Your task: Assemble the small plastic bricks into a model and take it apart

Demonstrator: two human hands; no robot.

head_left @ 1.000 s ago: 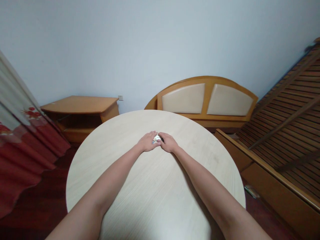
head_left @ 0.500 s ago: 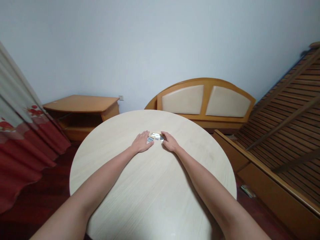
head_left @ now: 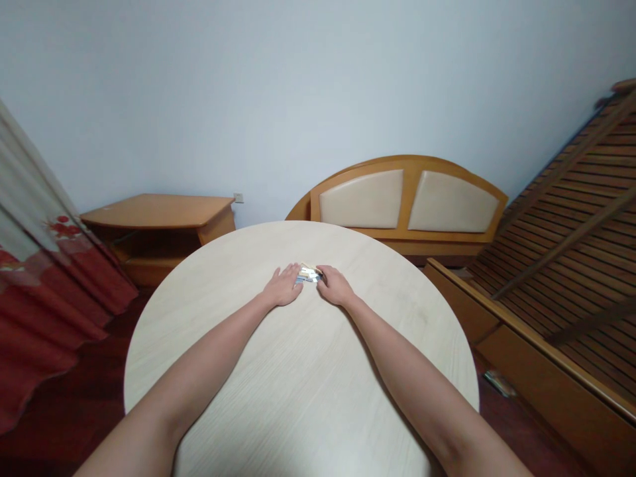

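Note:
On the round pale wood-grain table point(head_left: 298, 371) lies a small heap of flat pieces point(head_left: 310, 273), some shiny silver, some yellowish and some bluish. They are too small to name for certain. My left hand point(head_left: 283, 286) rests palm down at the heap's left side, fingers stretched and slightly spread, its fingertips and thumb at the pieces. From the right, my right hand point(head_left: 334, 285) curves around the heap, with thumb and fingers apart at its edge. Part of the heap is hidden by both hands.
Behind the table stand a low wooden cabinet point(head_left: 159, 209) and a padded headboard point(head_left: 410, 199) against the wall. A red and white curtain point(head_left: 54, 285) hangs at left. Right of the table are a wooden bed frame point(head_left: 527, 351) and a leaning slatted panel point(head_left: 566, 232).
My right hand has shifted slightly left, and the heap between my hands looks narrower. The pieces have moved against each other. The camera view has shifted a little.

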